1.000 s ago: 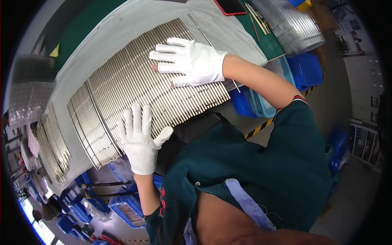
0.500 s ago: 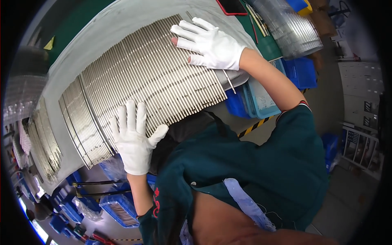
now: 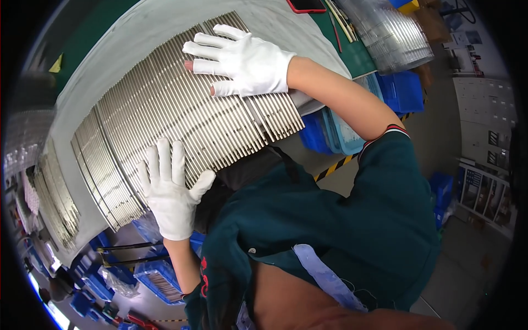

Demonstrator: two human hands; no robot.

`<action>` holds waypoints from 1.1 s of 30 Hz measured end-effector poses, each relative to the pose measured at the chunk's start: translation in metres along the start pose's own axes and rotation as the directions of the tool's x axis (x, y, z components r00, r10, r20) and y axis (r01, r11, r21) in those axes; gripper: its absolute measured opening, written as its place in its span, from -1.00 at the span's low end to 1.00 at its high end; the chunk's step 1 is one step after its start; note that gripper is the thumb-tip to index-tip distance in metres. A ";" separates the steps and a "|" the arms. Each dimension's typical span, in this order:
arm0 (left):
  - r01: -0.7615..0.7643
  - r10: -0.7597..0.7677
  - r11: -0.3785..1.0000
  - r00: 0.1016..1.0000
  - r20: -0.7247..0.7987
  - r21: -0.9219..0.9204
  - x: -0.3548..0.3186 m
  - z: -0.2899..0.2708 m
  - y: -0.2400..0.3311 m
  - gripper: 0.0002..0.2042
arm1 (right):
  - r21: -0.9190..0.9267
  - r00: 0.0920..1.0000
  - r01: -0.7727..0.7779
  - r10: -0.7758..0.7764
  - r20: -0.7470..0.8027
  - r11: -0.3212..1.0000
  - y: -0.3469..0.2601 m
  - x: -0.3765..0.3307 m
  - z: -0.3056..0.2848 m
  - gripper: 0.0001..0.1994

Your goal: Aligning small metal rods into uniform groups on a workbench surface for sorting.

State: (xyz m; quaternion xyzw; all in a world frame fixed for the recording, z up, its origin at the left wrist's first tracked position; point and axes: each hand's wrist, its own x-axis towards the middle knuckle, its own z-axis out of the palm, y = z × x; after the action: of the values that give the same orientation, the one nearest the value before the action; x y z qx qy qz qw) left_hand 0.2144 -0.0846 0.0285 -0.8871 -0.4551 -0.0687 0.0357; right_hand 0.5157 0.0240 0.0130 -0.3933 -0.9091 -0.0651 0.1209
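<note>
A wide row of thin, shiny metal rods (image 3: pixel 165 93) lies side by side on a pale grey cloth (image 3: pixel 324 38). My right hand (image 3: pixel 247 63), in a white glove with two bare fingertips showing, rests over the right part of the row, its fingers spread and pointing left. Below it, a gap sets several rods (image 3: pixel 280 115) at the right end apart from the main row. My left hand (image 3: pixel 170 201), gloved in white too, lies with fingers outstretched on the near ends of the rods, left of the middle. Another narrow gap runs through the row farther left.
More metal strips (image 3: pixel 55 192) lie at the cloth's left edge. Beyond the right side are a red-edged phone (image 3: pixel 307 5), thin sticks (image 3: pixel 342 21), stacked clear plastic trays (image 3: pixel 388 36) and blue bins (image 3: pixel 400 91). A blue crate (image 3: pixel 159 280) stands below the table.
My right hand has slid left across the rods. A gap now shows near the right end, and the single rod that stuck out there no longer stands apart. My left hand has shifted slightly left.
</note>
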 end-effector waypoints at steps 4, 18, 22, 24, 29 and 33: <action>0.011 -0.011 1.000 1.000 0.007 0.004 -0.002 -0.002 -0.001 -0.18 | -0.040 0.999 -0.040 0.041 0.016 0.998 0.017 -0.019 -0.002 -0.36; -0.003 0.003 1.000 1.000 0.016 -0.018 0.002 -0.002 0.001 -0.19 | 0.020 0.999 0.034 -0.034 0.017 0.999 -0.006 0.007 -0.002 -0.37; 0.004 -0.004 1.000 1.000 0.008 -0.006 0.001 -0.003 0.001 -0.19 | 0.014 1.000 0.025 -0.025 -0.005 1.000 -0.001 0.002 0.002 -0.39; 0.000 0.000 1.000 1.000 -0.003 -0.018 0.000 -0.002 0.001 -0.20 | 0.005 1.000 0.001 -0.001 0.018 1.000 0.008 -0.009 -0.005 -0.40; -0.001 0.000 1.000 1.000 -0.030 -0.027 0.000 -0.002 0.000 -0.21 | -0.162 0.995 -0.035 0.049 0.082 0.986 0.036 -0.043 -0.018 -0.40; -0.014 0.012 0.999 0.999 -0.046 -0.040 0.003 0.001 0.002 -0.21 | -0.188 0.998 -0.042 0.049 0.030 0.981 0.034 -0.043 -0.032 -0.38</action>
State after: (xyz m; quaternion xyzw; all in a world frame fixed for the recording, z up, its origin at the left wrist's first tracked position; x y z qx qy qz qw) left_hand 0.2181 -0.0832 0.0280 -0.8887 -0.4469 -0.0980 0.0288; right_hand 0.5747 0.0100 0.0327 -0.4247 -0.8916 -0.1409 0.0690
